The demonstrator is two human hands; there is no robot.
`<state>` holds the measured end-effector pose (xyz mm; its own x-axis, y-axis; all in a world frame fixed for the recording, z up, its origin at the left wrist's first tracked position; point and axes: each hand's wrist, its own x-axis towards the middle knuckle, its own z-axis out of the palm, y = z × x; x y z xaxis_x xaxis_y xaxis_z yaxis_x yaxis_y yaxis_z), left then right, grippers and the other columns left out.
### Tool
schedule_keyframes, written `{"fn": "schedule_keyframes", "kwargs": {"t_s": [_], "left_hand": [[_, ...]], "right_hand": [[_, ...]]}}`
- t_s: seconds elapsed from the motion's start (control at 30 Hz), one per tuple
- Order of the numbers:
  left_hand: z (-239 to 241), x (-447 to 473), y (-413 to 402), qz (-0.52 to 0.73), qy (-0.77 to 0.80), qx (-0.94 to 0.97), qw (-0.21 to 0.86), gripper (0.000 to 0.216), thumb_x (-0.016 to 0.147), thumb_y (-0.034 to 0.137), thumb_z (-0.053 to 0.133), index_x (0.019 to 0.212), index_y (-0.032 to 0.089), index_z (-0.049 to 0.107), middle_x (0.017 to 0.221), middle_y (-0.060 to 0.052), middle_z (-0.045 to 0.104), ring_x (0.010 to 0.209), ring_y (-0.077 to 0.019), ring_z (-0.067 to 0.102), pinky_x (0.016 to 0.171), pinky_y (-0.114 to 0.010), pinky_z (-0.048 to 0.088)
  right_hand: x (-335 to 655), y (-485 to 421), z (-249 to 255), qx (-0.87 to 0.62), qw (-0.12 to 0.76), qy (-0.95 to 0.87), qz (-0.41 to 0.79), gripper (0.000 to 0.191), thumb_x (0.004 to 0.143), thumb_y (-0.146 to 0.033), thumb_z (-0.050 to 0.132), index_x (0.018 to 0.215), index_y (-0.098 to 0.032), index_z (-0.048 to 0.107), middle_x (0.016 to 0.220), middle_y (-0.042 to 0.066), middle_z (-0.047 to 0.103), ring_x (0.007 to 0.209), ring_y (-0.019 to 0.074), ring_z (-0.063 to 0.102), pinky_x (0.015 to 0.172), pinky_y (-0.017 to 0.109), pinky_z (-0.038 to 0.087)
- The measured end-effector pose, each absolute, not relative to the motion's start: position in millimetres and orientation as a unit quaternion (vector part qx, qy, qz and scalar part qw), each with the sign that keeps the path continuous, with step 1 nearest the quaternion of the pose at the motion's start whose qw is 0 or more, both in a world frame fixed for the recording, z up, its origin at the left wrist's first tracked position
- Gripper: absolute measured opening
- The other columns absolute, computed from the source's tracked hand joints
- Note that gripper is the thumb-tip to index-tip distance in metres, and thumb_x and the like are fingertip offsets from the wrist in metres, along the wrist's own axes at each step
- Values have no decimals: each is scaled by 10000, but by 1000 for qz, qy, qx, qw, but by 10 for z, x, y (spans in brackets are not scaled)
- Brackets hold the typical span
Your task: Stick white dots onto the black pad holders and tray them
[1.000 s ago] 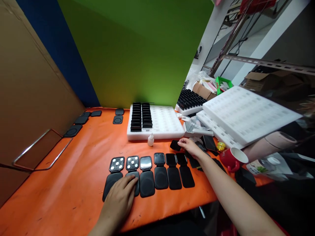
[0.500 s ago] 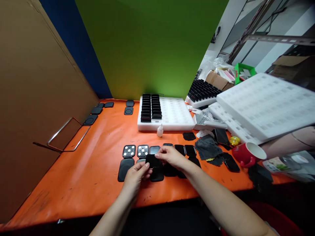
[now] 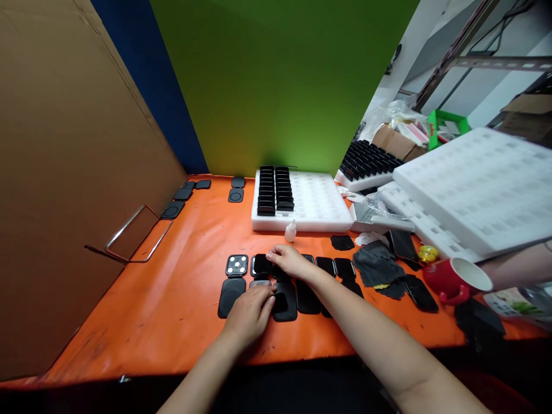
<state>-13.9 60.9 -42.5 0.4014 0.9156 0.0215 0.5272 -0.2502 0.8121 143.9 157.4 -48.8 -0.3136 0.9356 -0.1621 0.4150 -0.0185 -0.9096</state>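
My right hand (image 3: 288, 261) pinches a thin black square plate (image 3: 262, 264) by its right edge. The plate lies over the upper panel of a folding black charger and covers most of it. My left hand (image 3: 250, 310) is low over the same charger's lower panel (image 3: 259, 283). Between its curled fingers and thumb shows the edge of a dark square piece (image 3: 280, 302), partly hidden, above a neighbouring lower panel (image 3: 291, 310). Left of these lies an opened charger whose upper panel (image 3: 237, 265) bears several white dots. More opened chargers (image 3: 325, 265) continue to the right.
A white foam tray (image 3: 321, 221) with two rows of black units stands behind a small white bottle (image 3: 290, 232). Dark cloths (image 3: 371, 261), a red mug (image 3: 451, 279) and stacked foam trays (image 3: 478, 190) lie right. A bent metal rod (image 3: 146, 256) juts out left.
My hands have moved apart. The right one has brought the black plate forward onto the upper panel; the left has turned palm down, lower. The view has shifted slightly left.
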Motion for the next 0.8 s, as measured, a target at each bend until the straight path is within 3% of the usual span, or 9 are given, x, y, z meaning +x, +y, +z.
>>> {"fn": "schedule_keyframes", "kwargs": {"t_s": [0.17,0.8], "left_hand": [[-556,-144,614,239,490,778,312,260,855,261,385,1017,235,587,1092,-34,635,1060,-206,539,968,-407,358],[-609,-158,627,229,482,810,244,238,858,236,384,1002,239,574,1051,-10,655,1040,-179,563,943,-381,412]], "right_hand": [[1364,1636,-592,-531,217,-683,452,204,790,-318,520,664,-159,547,590,-19,549,526,101,494,505,210,338],[1357,1661,-614,-529,173,-741,375,206,837,-326,474,766,-164,577,688,-6,615,599,105,545,519,198,344]]}}
